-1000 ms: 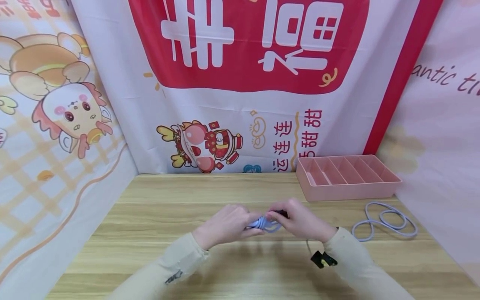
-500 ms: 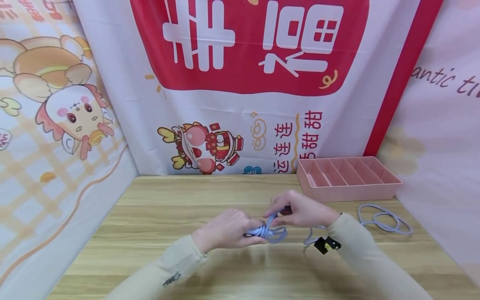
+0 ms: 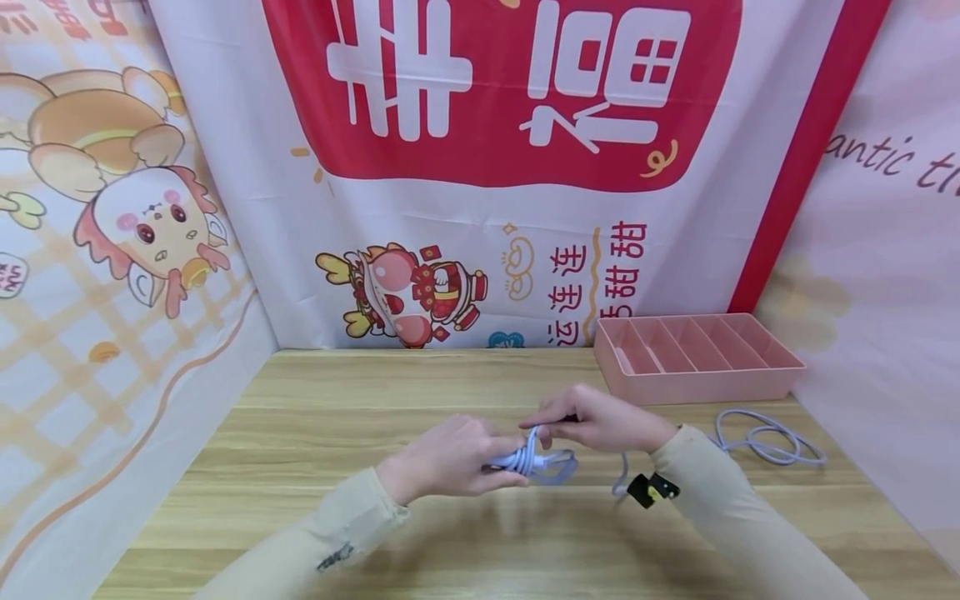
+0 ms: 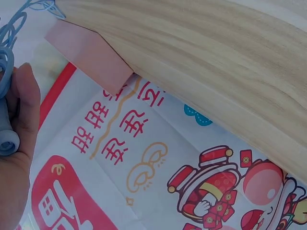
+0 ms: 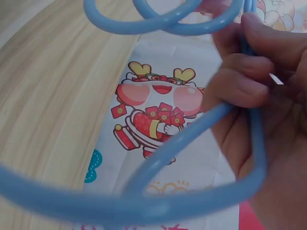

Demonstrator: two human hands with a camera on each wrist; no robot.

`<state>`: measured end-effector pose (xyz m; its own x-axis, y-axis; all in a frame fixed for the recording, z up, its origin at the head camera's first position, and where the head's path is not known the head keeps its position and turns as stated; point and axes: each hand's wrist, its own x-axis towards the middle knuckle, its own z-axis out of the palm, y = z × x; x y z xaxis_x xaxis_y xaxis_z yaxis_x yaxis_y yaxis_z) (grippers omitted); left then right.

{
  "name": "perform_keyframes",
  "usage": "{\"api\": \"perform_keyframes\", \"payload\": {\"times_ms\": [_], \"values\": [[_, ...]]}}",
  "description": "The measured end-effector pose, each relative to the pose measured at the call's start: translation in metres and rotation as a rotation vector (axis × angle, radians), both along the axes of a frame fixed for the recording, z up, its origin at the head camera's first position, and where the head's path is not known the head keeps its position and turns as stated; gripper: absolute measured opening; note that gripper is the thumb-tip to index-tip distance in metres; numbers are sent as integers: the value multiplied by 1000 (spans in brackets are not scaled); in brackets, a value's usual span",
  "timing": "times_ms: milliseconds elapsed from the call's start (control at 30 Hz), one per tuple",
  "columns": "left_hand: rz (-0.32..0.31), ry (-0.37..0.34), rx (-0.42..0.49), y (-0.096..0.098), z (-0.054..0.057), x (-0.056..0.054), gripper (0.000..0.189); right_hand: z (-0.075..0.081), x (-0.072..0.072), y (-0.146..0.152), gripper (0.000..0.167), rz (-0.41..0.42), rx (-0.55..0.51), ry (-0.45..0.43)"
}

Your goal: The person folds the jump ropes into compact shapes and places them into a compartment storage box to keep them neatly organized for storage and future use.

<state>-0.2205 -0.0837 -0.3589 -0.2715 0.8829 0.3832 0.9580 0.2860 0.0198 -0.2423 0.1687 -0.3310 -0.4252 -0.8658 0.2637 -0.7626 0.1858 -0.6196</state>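
Note:
A light blue cable is wound into a small coiled bundle (image 3: 527, 460) above the middle of the table. My left hand (image 3: 457, 458) grips the bundle's left end, and a blue rounded end piece (image 4: 7, 141) with a hole pokes out of that palm in the left wrist view. My right hand (image 3: 600, 421), just above and right of the bundle, pinches a strand of the cable. Some folded loops stick out to the bundle's right. In the right wrist view a cable strand (image 5: 192, 139) runs through my curled fingers and hangs in a wide loop.
Further loose cable loops (image 3: 772, 439) lie on the wooden table (image 3: 360, 383) at the right. A pink box (image 3: 705, 387) with several compartments stands at the back right corner. Printed cloth walls (image 3: 420, 208) enclose the back and sides. A small black device (image 3: 651, 492) sits by the right cuff.
My right hand lifts a strand up, then draws it leftward over the bundle. Loose cable at the right has shifted, and a strand now shows below the right wrist. The left hand keeps its grip.

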Motion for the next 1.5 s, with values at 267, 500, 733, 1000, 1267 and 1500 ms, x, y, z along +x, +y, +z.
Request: {"api": "perform_keyframes", "payload": {"times_ms": [267,500,733,1000,1267,1500], "values": [[-28,137,65,-2,-3,3,37,-4,-4,2,14,-120,37,-136],[-4,215,97,-3,5,6,54,-12,-12,8,18,-119,34,-333],[-74,287,190,-4,16,11,56,-19,-18,14,19,1,-43,-547],[-85,138,321,-6,23,11,45,-34,-22,15,15,-3,-148,-525],[116,-180,448,-11,18,8,45,-50,-6,8,24,-47,-167,-475],[324,-366,452,-10,18,9,49,-50,15,-13,20,-134,-144,-318]]}}
